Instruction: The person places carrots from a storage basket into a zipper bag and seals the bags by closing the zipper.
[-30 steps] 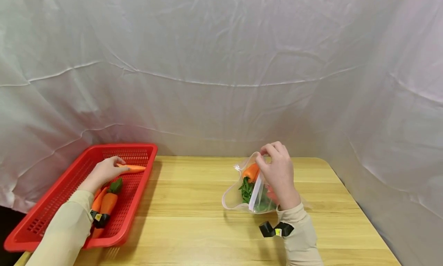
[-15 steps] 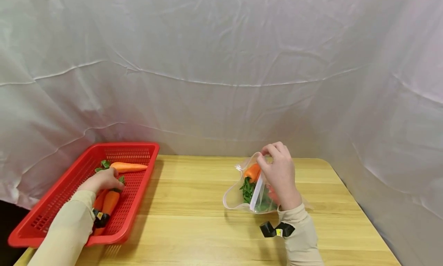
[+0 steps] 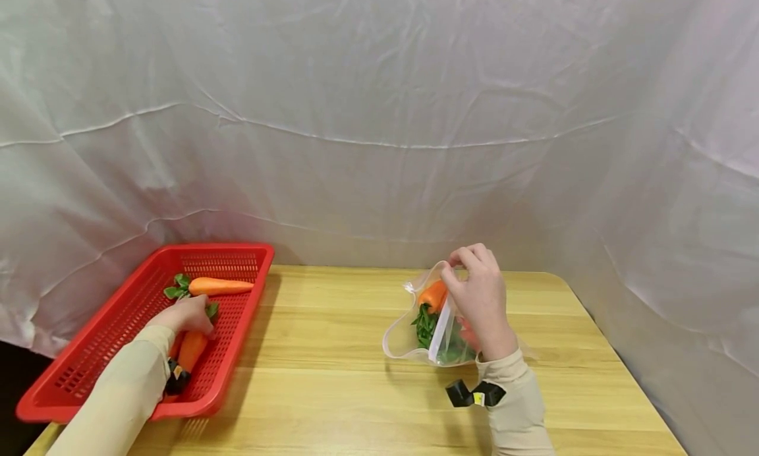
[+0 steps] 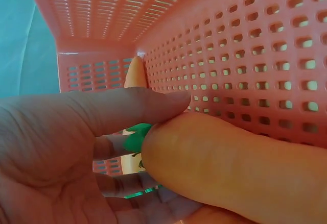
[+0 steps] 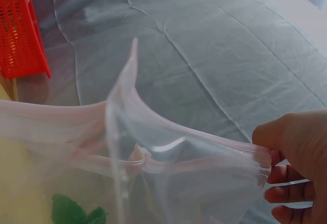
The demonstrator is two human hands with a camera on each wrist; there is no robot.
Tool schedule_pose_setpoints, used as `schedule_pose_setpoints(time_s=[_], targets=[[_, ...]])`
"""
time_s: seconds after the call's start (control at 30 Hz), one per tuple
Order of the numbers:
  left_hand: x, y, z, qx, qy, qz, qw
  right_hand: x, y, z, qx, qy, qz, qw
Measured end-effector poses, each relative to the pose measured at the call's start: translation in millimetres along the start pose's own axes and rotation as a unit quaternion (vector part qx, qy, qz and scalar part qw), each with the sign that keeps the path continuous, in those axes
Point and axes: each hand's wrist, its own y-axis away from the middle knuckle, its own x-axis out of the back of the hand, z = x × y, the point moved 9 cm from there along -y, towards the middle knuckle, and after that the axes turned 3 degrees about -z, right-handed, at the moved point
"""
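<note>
— What's in the basket point(image 3: 89, 350)?

— Carrots. One carrot point(image 3: 216, 286) lies loose at the far end, leaves pointing left. Nearer, the left hand point(image 3: 186, 315) is down in the basket, thumb and fingers curled round the leafy top of a second carrot point(image 3: 191, 350). The left wrist view shows it close: the thumb point(image 4: 102, 109) pressed over that carrot's point(image 4: 230, 165) thick end, green leaves point(image 4: 135, 134) against the palm, the basket's wall point(image 4: 245, 55) right behind.

— And the bag point(image 3: 415, 331)?

— It stands on the table point(image 3: 332, 377), well apart from the basket, mouth open. Inside is a carrot point(image 3: 431, 294) with green leaves point(image 3: 422, 325) below it.

— Who holds it open?

— The right hand point(image 3: 481, 298) pinches the far top edge and lifts it. From the right wrist, the bag's rim point(image 5: 179, 152) runs to the fingers point(image 5: 291, 142), closed tight on the plastic.

— Any more carrots?

— Something orange shows beside the left sleeve in the basket; I can't tell what.
</note>
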Motion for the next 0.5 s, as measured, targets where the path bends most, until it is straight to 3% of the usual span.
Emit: schedule_pose_setpoints(time_s=[0.13,0.37,0.5], targets=[[3.2,-0.9,-1.2,-0.005,0.026,0.023,0.9994,0,0,0,0.001,0.000,0.000,1.000],[19.6,-2.7,-1.3,-0.033,0.060,0.095,0.9931,0,-1,0,0.002,-0.001,-0.002,1.000],[25.7,-2.2,-2.9,-0.030,0.084,0.114,0.9895,0,-1,0,0.002,-0.002,-0.003,1.000]])
